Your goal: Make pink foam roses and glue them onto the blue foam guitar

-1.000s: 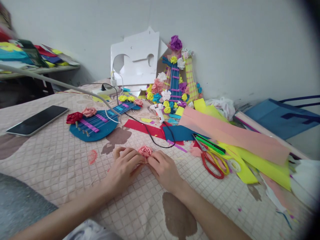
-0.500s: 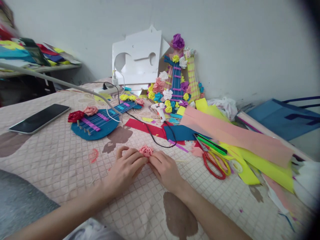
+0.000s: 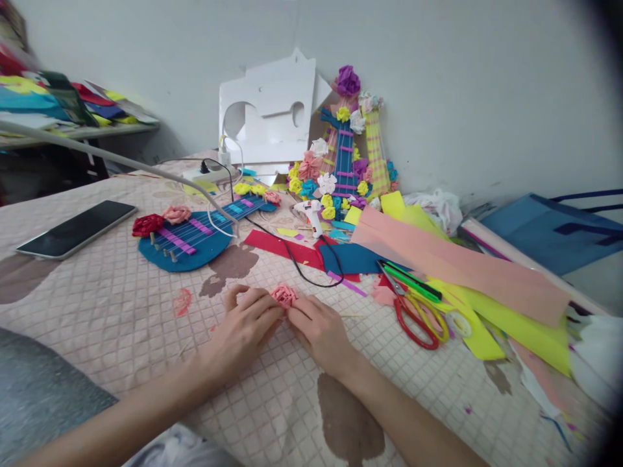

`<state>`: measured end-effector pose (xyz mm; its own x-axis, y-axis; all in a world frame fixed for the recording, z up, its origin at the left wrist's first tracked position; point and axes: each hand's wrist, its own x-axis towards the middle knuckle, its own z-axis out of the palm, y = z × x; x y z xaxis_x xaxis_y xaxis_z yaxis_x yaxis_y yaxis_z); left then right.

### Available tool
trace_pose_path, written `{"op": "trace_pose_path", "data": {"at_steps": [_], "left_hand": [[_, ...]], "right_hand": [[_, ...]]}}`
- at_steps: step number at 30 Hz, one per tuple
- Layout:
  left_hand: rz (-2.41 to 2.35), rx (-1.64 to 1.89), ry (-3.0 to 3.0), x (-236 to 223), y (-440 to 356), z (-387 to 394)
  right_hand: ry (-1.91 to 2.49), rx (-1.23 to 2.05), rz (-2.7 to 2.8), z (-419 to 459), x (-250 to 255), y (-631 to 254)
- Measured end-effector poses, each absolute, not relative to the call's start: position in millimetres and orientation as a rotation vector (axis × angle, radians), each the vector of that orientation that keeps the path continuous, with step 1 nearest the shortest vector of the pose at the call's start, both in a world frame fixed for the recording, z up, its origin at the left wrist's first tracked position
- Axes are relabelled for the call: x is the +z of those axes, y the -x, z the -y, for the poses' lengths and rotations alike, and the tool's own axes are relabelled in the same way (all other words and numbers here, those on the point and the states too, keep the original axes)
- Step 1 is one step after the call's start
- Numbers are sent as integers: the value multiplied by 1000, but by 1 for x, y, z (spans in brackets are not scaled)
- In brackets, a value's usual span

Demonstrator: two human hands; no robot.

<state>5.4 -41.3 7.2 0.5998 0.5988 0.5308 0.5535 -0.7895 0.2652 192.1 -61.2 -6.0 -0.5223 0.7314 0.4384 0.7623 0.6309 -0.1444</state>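
Note:
A small pink paper rose (image 3: 284, 294) sits on the quilted pink cloth (image 3: 121, 311) in front of me. My left hand (image 3: 243, 327) and my right hand (image 3: 316, 331) rest on the cloth side by side, their fingertips pinched together on the near side of the rose. A flat blue guitar-shaped craft (image 3: 195, 233) with a red and a pink rose on it lies a little further off to the left.
Red and yellow scissors (image 3: 416, 318) and a green pen (image 3: 411, 279) lie right of my hands beside pink and yellow sheets (image 3: 462, 266). A white glue gun (image 3: 309, 213) with a black cord, a phone (image 3: 75, 228) and upright flower-covered guitars (image 3: 343, 152) stand further back.
My hands and the rose have stayed in place. The view has shifted only slightly.

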Motion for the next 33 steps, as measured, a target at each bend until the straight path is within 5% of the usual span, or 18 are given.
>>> {"op": "trace_pose_path", "data": {"at_steps": [33], "left_hand": [[-1090, 1023, -2810, 5, -7, 40]], "right_hand": [[1233, -140, 2312, 64, -8, -189]]}}
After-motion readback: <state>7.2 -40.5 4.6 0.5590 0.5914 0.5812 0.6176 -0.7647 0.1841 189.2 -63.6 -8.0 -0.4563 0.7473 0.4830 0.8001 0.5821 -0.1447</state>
